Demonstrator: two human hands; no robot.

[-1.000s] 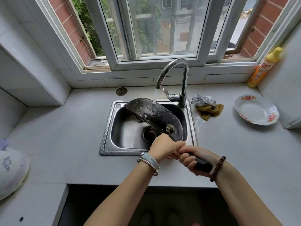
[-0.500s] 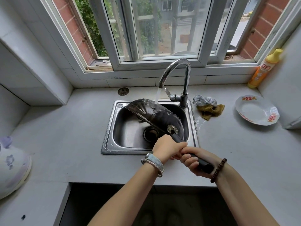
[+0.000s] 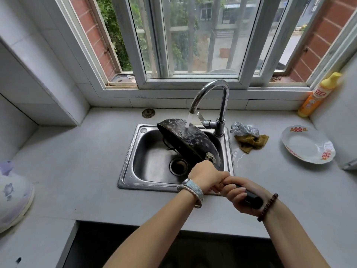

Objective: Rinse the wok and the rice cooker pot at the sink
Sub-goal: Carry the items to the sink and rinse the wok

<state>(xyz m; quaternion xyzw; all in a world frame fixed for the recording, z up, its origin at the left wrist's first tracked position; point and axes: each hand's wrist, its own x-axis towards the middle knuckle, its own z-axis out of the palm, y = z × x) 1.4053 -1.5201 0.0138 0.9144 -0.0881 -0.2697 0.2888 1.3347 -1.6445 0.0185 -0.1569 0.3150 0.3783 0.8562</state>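
Note:
A black wok (image 3: pixel 190 141) is tipped on its side over the steel sink (image 3: pixel 133 171), its blackened underside facing up and right. Water from the curved tap (image 3: pixel 209 93) runs onto that underside. My left hand (image 3: pixel 207 176) grips the wok's black handle close to the pan. My right hand (image 3: pixel 238 194) grips the same handle nearer its end, just over the sink's front rim. The wok's inside faces away to the left and is hidden. No rice cooker pot can be made out.
A scouring pad and a brown cloth (image 3: pixel 251 139) lie right of the tap. A white plate (image 3: pixel 307 144) sits on the right counter, with a yellow detergent bottle (image 3: pixel 316 95) on the sill corner. A white floral lid-like object (image 3: pixel 11 194) is at the far left. A drain cover (image 3: pixel 148 113) lies behind the sink.
The wok stays tipped under the running water and both hands keep their grip on the handle. The view has shifted slightly; the wok has barely moved.

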